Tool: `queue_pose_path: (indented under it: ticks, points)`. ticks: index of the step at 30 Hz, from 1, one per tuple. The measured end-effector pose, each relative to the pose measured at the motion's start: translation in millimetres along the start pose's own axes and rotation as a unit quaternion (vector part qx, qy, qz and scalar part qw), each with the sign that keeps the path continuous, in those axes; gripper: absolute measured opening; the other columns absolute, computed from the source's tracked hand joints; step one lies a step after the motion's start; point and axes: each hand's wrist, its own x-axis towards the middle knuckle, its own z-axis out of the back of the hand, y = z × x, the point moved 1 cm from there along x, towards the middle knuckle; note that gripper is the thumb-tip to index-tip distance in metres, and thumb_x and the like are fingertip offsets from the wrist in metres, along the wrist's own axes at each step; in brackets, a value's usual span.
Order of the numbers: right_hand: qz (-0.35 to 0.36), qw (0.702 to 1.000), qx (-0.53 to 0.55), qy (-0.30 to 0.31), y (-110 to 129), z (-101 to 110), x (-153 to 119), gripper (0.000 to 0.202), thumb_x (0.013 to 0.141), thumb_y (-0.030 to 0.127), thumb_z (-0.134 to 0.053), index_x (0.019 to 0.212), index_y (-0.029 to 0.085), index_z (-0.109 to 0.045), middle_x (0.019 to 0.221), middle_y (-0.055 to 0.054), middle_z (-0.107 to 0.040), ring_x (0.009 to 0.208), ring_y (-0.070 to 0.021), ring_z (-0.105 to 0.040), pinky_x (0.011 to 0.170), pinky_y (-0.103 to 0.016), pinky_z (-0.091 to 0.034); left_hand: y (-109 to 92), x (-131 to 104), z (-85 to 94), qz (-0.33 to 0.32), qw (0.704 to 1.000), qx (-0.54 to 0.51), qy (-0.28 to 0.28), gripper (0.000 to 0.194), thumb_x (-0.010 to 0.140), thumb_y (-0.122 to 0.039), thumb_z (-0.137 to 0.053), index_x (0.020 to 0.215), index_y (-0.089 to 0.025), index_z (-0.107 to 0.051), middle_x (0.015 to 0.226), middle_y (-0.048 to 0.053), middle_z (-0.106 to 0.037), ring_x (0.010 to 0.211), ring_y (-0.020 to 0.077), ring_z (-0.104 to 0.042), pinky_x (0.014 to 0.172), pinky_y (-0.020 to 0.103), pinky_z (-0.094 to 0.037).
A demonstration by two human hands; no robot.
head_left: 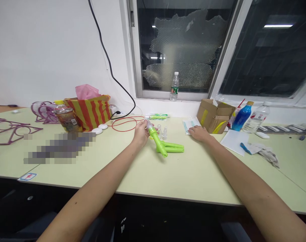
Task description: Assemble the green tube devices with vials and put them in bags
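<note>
One green tube (157, 140) slants above the tabletop (143, 178), between its near and far edges, its clear end closed in the fingers of the left hand (141, 133). It looks light, smooth and stiff, probably hollow; the clear part seems likelier to crack, so the green barrel looks the safer hold. More green tubes (175, 148) lie beneath. Toward the far edge, the right hand (200, 133) rests on a flat packet (186, 125), fingers laid out and apart.
</note>
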Motion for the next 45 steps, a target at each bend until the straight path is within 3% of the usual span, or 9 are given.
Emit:
queue_pose_path:
  ticks: [5, 8, 14, 20, 24, 27, 30, 40, 45]
  points:
    - [0.045, 0.991, 0.043, -0.115, 21.3, 27.9, -13.1, 0.045, 0.097, 0.040, -0.040, 0.133, 0.018, -0.056, 0.147, -0.018, -0.044, 0.142, -0.0330, -0.025, 0.113, -0.061, -0.009, 1.9, -2.5, -3.5, 0.003, 1.000, -0.004, 0.027, 0.026, 0.085, -0.033, -0.065, 0.086, -0.017, -0.044, 0.077, 0.002, -0.062, 0.070, 0.0183, -0.068, 0.068, 0.042, -0.059]
    - [0.129, 0.942, 0.267, -0.157, 66.4, 47.6, -39.4, 0.039, 0.098, 0.038, -0.037, 0.118, 0.017, -0.062, 0.130, -0.014, -0.059, 0.127, -0.0253, -0.048, 0.111, -0.045, -0.030, 2.8, -7.8, -10.1, 0.007, 0.998, -0.020, 0.051, 0.031, 0.082, -0.034, -0.070, 0.087, -0.018, -0.044, 0.079, 0.001, -0.062, 0.075, 0.0185, -0.069, 0.071, 0.042, -0.058]
    - [0.127, 0.787, 0.585, 0.148, 144.6, 47.3, -91.7, 0.038, 0.080, 0.035, -0.066, 0.111, 0.020, -0.052, 0.090, -0.006, -0.069, 0.077, -0.0192, -0.065, 0.070, -0.033, -0.054, 8.7, -21.1, -24.4, 0.022, 0.994, 0.015, 0.107, 0.043, 0.073, -0.042, -0.078, 0.087, -0.018, -0.045, 0.079, 0.001, -0.061, 0.077, 0.0175, -0.066, 0.068, 0.034, -0.056]
    - [0.102, 0.689, 0.648, 0.309, 134.4, 52.6, -105.3, 0.030, 0.077, 0.034, -0.066, 0.098, 0.022, -0.048, 0.057, 0.009, -0.042, 0.040, -0.0063, -0.032, 0.037, -0.018, -0.027, 2.2, -30.3, -27.0, -0.080, 0.957, 0.227, 0.165, 0.033, 0.075, -0.043, -0.074, 0.089, -0.020, -0.054, 0.072, -0.002, -0.055, 0.063, 0.0114, -0.052, 0.060, 0.024, -0.043]
    - [0.123, 0.773, 0.544, 0.303, 128.0, 53.9, -108.3, 0.025, 0.077, 0.036, -0.067, 0.088, 0.021, -0.051, 0.053, 0.009, -0.037, 0.041, -0.0075, -0.032, 0.037, -0.020, -0.025, -7.3, -37.1, -24.8, -0.170, 0.877, 0.400, 0.204, 0.025, 0.083, -0.041, -0.063, 0.071, -0.019, -0.058, 0.061, -0.002, -0.049, 0.055, 0.0111, -0.038, 0.056, 0.026, -0.028]
    - [0.136, 0.873, 0.433, 0.179, 129.2, 48.2, -106.3, 0.018, 0.076, 0.032, -0.065, 0.083, 0.020, -0.053, 0.059, 0.005, -0.049, 0.049, -0.0105, -0.043, 0.044, -0.022, -0.031, -7.8, -37.7, -21.6, -0.207, 0.832, 0.467, 0.217, 0.028, 0.085, -0.041, -0.057, 0.065, -0.021, -0.056, 0.056, -0.001, -0.046, 0.053, 0.0134, -0.036, 0.056, 0.028, -0.024]
    - [0.149, 0.928, 0.332, 0.082, 131.0, 43.9, -104.2, 0.011, 0.076, 0.027, -0.062, 0.080, 0.020, -0.055, 0.071, 0.001, -0.059, 0.060, -0.0133, -0.050, 0.051, -0.023, -0.033, -4.4, -35.5, -19.2, -0.244, 0.819, 0.478, 0.205, 0.028, 0.081, -0.038, -0.061, 0.060, -0.022, -0.056, 0.053, 0.001, -0.045, 0.052, 0.0151, -0.035, 0.056, 0.028, -0.020]
    - [0.142, 0.980, 0.140, 0.027, 136.1, 41.9, -109.1, 0.013, 0.081, 0.021, -0.052, 0.095, 0.020, -0.053, 0.091, -0.009, -0.064, 0.070, -0.0191, -0.055, 0.054, -0.025, -0.028, 3.5, -36.8, -19.8, -0.244, 0.823, 0.495, 0.138, 0.040, 0.080, -0.028, -0.062, 0.043, -0.020, -0.048, 0.041, 0.001, -0.036, 0.046, 0.0153, -0.034, 0.059, 0.028, -0.018]
    - [0.123, 0.988, 0.087, 0.028, 139.4, 42.3, -110.0, 0.019, 0.084, 0.021, -0.050, 0.102, 0.021, -0.051, 0.093, -0.011, -0.064, 0.075, -0.0226, -0.059, 0.053, -0.026, -0.028, 4.5, -34.0, -19.2, -0.254, 0.781, 0.552, 0.143, 0.043, 0.084, -0.027, -0.057, 0.042, -0.020, -0.048, 0.039, 0.002, -0.039, 0.044, 0.0170, -0.040, 0.059, 0.030, -0.024]
